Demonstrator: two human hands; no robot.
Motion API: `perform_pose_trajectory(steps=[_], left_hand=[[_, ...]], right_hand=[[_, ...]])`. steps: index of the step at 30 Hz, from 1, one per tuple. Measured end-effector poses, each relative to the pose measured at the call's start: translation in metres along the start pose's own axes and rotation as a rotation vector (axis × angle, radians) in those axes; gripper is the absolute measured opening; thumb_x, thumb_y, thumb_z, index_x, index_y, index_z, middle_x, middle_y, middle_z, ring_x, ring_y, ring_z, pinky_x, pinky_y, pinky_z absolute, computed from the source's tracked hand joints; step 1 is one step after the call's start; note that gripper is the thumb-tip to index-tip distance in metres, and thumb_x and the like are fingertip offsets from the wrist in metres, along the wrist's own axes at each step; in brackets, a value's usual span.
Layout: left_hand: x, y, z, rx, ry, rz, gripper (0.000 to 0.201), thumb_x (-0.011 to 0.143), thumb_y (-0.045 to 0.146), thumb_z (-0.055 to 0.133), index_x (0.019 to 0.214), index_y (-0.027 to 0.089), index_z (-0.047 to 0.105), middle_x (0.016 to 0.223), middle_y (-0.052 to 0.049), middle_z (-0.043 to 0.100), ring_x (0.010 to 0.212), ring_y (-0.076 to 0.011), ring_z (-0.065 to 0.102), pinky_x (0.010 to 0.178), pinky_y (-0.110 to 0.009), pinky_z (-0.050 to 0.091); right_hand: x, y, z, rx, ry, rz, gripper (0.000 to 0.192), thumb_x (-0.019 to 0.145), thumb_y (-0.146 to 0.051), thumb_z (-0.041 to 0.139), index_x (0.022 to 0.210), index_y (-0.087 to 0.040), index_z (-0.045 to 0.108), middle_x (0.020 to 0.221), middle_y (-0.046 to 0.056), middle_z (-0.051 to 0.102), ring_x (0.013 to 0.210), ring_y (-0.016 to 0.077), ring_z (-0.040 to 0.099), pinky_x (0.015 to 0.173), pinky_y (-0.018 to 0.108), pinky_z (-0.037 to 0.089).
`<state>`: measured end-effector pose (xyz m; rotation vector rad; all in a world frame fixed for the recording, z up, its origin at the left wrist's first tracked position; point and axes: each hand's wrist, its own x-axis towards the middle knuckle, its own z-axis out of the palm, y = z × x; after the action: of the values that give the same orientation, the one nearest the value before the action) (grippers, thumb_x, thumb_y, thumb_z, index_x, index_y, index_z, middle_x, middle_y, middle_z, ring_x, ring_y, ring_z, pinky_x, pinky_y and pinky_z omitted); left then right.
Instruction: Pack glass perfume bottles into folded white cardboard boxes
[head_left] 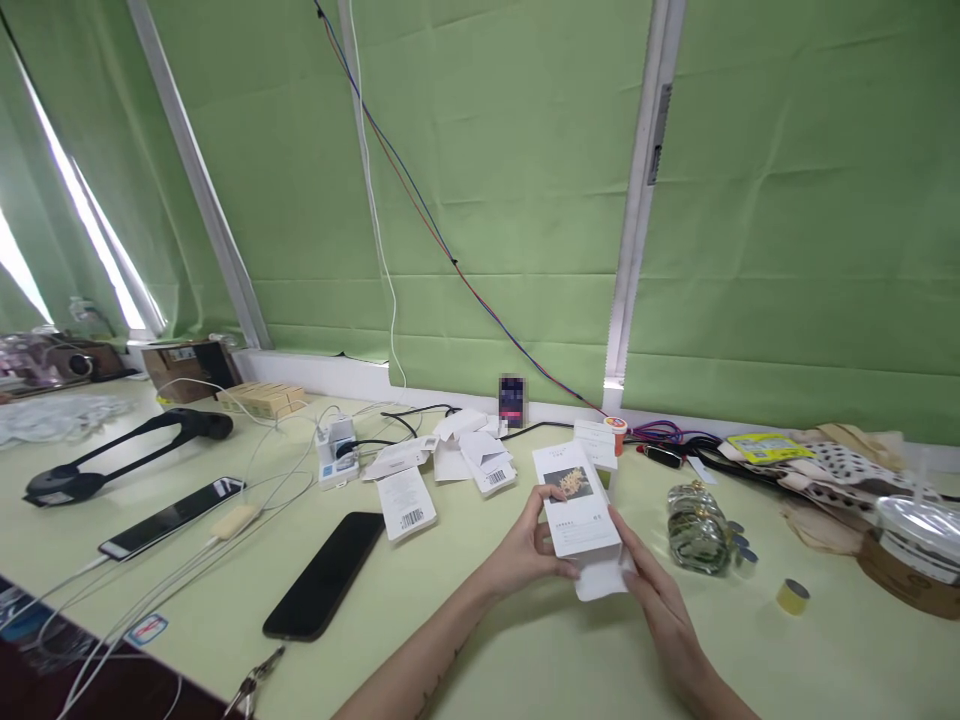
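Between my two hands is a white cardboard box [581,525] with a food picture on its front, its near end flap hanging open. My left hand [529,555] grips the box's left side, thumb over the front by the picture. On the right edge, the fingers of my right hand [656,590] press against the box near the open flap. Flattened white cartons [406,500] with barcodes lie left of my hands. To the right stands a clear glass jar [696,530], with small metal cylinders [742,555] beside it and a yellow one [793,597] nearer me.
A black phone [326,575] lies left of my forearm; another plugged-in phone [172,517] is farther left. White cables run to a power strip [337,460]. A lidded cup [915,545] stands far right, near spotted cloth [847,470]. Green blinds [487,200] cover the back.
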<state>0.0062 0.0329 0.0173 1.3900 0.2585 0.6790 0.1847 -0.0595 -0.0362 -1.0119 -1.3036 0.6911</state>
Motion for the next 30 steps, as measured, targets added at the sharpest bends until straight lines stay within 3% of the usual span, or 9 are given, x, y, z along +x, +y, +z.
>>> perform_pose_trajectory(steps=[4,7,13,20,30], left_hand=[[0.000,-0.004,0.003,-0.010,0.034,0.015,0.073,0.056,0.009,0.083,0.109,0.029,0.037,0.105,-0.003,0.060,0.096,-0.0193,0.062,0.068,-0.025,0.054],[0.000,-0.004,0.006,0.010,0.066,0.029,0.072,0.057,0.009,0.082,0.110,0.029,0.039,0.106,-0.004,0.061,0.098,-0.0207,0.062,0.072,-0.026,0.053],[0.001,-0.005,0.013,0.109,0.169,0.067,0.085,0.048,0.011,0.087,0.121,0.030,0.048,0.140,-0.010,0.041,0.120,-0.0310,0.050,0.088,-0.035,0.051],[-0.003,-0.006,0.017,0.145,0.153,0.083,0.078,0.058,0.017,0.083,0.125,0.031,0.047,0.136,-0.010,0.045,0.114,-0.0287,0.055,0.085,-0.037,0.053],[-0.002,-0.003,0.017,0.182,0.169,0.075,0.081,0.054,0.011,0.083,0.124,0.030,0.049,0.139,-0.010,0.041,0.111,-0.0279,0.055,0.079,-0.033,0.055]], right_hand=[[0.001,-0.001,0.001,0.005,0.045,0.027,0.050,0.092,-0.043,0.042,0.140,-0.031,0.040,0.149,-0.003,0.035,0.138,0.0216,0.029,0.112,0.036,0.027],[0.003,0.000,0.002,-0.012,0.084,0.058,0.051,0.091,-0.045,0.044,0.140,-0.029,0.040,0.148,-0.001,0.037,0.137,0.0220,0.031,0.109,0.036,0.032],[0.006,-0.001,-0.001,-0.051,0.162,0.076,0.051,0.087,-0.049,0.049,0.133,-0.027,0.050,0.137,0.002,0.051,0.126,0.0267,0.048,0.098,0.038,0.046],[0.004,-0.001,-0.004,-0.089,0.204,0.083,0.047,0.085,-0.049,0.052,0.127,-0.028,0.057,0.130,0.001,0.057,0.118,0.0273,0.056,0.095,0.036,0.047],[0.005,0.000,-0.004,-0.107,0.207,0.080,0.048,0.085,-0.048,0.054,0.127,-0.026,0.057,0.128,0.003,0.059,0.114,0.0280,0.059,0.089,0.035,0.052]])
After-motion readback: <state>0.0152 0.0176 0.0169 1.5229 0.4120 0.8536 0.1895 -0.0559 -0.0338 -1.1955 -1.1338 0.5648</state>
